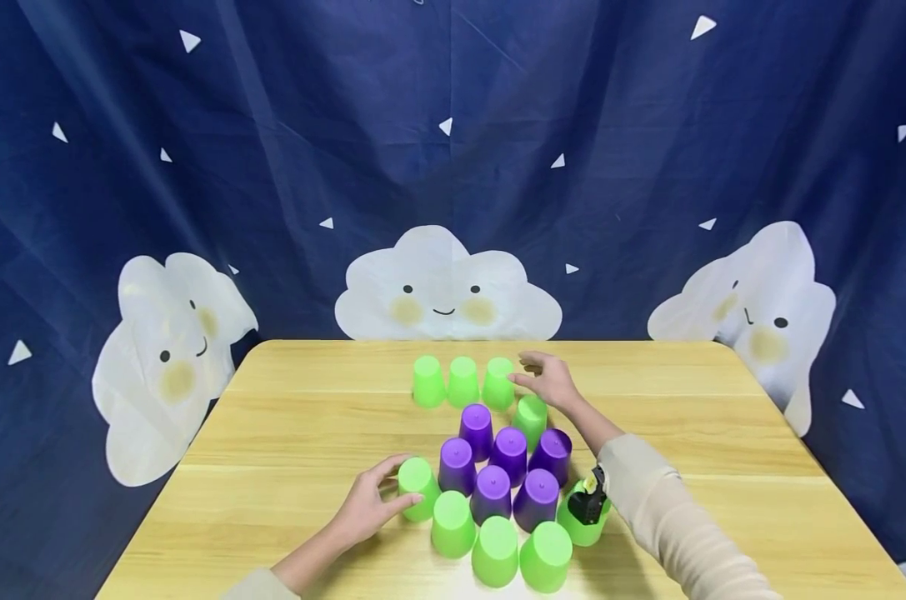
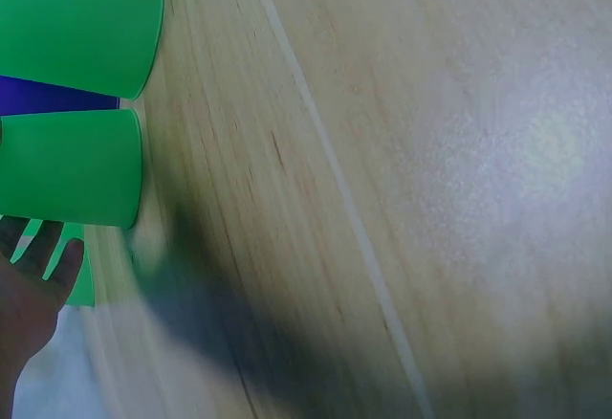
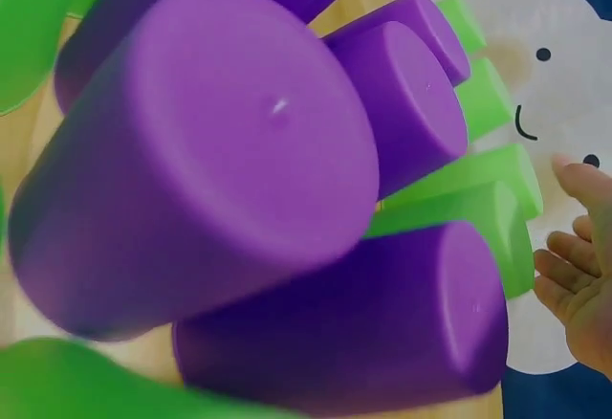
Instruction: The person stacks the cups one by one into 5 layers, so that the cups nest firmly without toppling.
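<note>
My left hand [image 1: 367,503] is round the leftmost green cup [image 1: 418,492], thumb on its near side and fingers behind. In the left wrist view, the fingers [image 2: 42,252] lie against that cup's wall [image 2: 72,170]. At the far side my right hand [image 1: 548,382] is beside the right end of a row of green cups [image 1: 499,385], its fingers spread and nothing held. Whether its thumb touches the end cup cannot be told. Several upside-down purple cups [image 1: 493,492] stand clustered between the hands, and a green cup [image 1: 531,417] stands just below the right hand.
More green cups [image 1: 496,552] line the near side of the purple cluster. Another green cup [image 1: 583,529] stands partly hidden by the black wrist camera [image 1: 589,500] under the right forearm. The wooden table [image 1: 287,433] ends at a dark blue curtain [image 1: 453,167] with cloud pictures.
</note>
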The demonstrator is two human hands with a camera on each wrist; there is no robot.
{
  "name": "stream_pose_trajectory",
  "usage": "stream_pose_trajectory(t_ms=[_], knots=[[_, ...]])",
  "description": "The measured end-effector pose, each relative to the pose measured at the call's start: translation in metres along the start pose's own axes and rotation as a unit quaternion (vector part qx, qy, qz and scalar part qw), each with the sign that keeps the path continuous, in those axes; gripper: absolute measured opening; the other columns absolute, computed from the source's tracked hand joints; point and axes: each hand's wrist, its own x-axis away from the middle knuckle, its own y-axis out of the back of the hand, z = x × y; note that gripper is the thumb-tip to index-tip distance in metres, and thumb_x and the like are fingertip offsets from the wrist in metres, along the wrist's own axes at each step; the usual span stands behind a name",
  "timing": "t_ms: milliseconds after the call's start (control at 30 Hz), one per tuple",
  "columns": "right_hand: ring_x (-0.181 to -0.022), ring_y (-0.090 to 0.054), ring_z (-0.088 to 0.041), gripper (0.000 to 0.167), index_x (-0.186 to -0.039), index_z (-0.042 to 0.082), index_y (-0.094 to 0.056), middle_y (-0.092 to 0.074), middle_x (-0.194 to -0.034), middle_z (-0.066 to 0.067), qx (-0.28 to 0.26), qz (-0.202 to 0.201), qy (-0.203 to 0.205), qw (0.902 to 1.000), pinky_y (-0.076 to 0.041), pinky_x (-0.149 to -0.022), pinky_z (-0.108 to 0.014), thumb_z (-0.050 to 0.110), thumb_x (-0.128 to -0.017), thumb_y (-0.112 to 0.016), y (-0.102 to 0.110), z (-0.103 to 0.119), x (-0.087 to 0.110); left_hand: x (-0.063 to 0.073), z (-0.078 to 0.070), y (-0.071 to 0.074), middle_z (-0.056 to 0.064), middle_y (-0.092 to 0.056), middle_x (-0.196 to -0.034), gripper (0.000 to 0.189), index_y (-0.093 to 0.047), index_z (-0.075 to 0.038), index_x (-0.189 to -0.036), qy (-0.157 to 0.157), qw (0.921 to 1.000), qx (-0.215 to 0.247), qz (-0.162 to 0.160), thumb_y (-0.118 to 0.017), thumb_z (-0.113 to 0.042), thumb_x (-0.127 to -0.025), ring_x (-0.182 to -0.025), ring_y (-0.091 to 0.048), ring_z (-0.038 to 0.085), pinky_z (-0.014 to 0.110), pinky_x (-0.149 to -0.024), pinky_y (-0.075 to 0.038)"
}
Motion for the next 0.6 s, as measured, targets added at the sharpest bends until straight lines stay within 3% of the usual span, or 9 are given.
stream_pose_trajectory(t_ms=[233, 600], knots=[[-0.113, -0.054, -0.041, 0.047, -0.122, -0.011, -0.052, -0.056, -0.123, -0.029, -0.026, 0.0, 0.018, 0.9995, -0.045, -0.099, -0.047, 0.014, -0.085, -0.066, 0.012, -0.008, 0.013, 0.0, -0.001, 0.002, 0.011, -0.064, -0.115, 0.052, -0.055, -0.004, -0.122, -0.003, 1.0, -0.007, 0.0, -0.073, -0.022, -0.077, -0.105, -0.06, 0.03, 0.044, -0.093, -0.05], [-0.115, -0.053, -0.042, 0.05, -0.122, -0.014, -0.052, -0.055, -0.123, -0.03, -0.039, 0.054, 0.033, 0.9972, -0.044, -0.1, -0.048, 0.016, -0.084, -0.067, 0.022, -0.021, 0.033, 0.0, -0.004, 0.007, 0.011, -0.063, -0.116, 0.053, -0.054, -0.003, -0.123, 0.012, 0.9999, 0.003, -0.006, -0.074, -0.021, -0.077, -0.106, -0.059, 0.03, 0.046, -0.095, -0.048]])
